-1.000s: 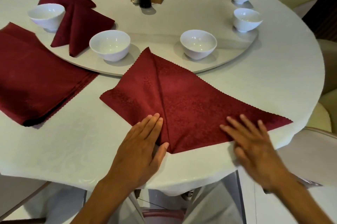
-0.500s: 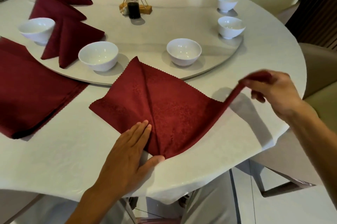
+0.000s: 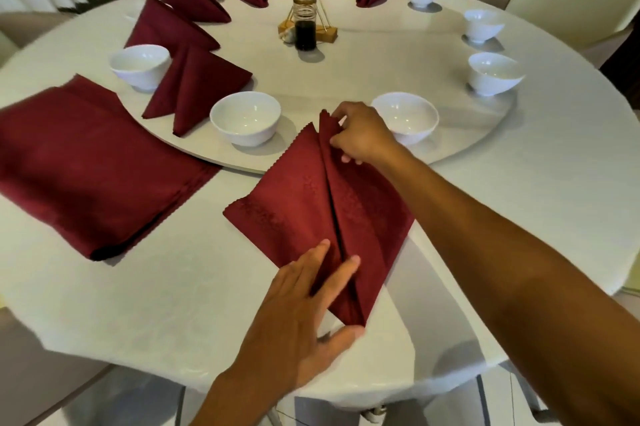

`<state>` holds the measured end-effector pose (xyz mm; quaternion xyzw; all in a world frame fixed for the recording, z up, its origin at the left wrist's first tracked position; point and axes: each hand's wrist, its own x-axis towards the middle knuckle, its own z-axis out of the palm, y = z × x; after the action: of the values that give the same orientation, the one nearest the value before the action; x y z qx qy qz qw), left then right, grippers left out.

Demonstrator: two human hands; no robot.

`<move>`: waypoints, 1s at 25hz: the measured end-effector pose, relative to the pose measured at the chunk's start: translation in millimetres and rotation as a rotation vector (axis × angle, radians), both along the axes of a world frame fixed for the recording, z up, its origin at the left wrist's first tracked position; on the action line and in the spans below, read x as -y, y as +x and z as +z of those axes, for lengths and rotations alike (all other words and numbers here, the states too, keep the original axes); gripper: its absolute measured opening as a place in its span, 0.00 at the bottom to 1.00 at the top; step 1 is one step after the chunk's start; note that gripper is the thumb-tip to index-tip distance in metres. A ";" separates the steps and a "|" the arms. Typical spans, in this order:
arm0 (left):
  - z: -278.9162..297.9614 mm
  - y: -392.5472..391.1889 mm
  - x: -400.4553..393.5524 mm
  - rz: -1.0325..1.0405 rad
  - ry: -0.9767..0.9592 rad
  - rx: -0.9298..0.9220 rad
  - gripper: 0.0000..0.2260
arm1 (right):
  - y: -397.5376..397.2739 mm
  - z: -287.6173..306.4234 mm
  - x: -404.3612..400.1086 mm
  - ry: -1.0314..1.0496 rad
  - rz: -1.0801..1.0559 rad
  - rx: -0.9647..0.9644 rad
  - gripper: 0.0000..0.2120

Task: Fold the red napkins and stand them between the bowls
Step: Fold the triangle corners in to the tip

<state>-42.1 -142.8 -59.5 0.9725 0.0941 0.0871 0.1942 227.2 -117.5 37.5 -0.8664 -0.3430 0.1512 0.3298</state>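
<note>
Head view. The right flap of the red napkin [image 3: 322, 217], which lay spread toward the table edge a second ago and was lifted by its corner half a second ago, has now been carried across and laid down toward the centre line. Both flaps now meet along a dark central crease, so the cloth forms a narrow kite with its tip pointing at the gap between two bowls.

The right hand [image 3: 360, 136] is at the far tip, where the brought-over corner is pinched between curled fingers and thumb. The left hand [image 3: 304, 314] has stayed at the near point; its fingers are straight and pressed flat on the cloth beside the crease, with the thumb at the napkin's lowest corner.

The napkin lies flat on the tablecloth [image 3: 156, 304], its far tip overlapping the rim of the turntable [image 3: 467, 145], between the near-left bowl [image 3: 246, 120] and the near-right bowl [image 3: 407, 117]. It is not yet standing.

A stack of unfolded napkins [image 3: 90, 166] remains at the left. Finished napkins [image 3: 194, 86] are already stood between bowls on the left and far side; the gaps on the right side are unfilled. The second side fold is judged complete; further folding and standing are judged outstanding.
</note>
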 end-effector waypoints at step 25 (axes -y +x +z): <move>-3.7 -1.1 -0.8 -0.010 0.219 -0.023 0.17 | -115.4 -92.7 187.1 -0.361 0.334 0.494 0.32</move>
<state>-43.2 -142.0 -63.2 0.9893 0.0816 0.0847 0.0859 111.8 -304.6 -55.2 -0.8530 -0.5174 0.0472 0.0490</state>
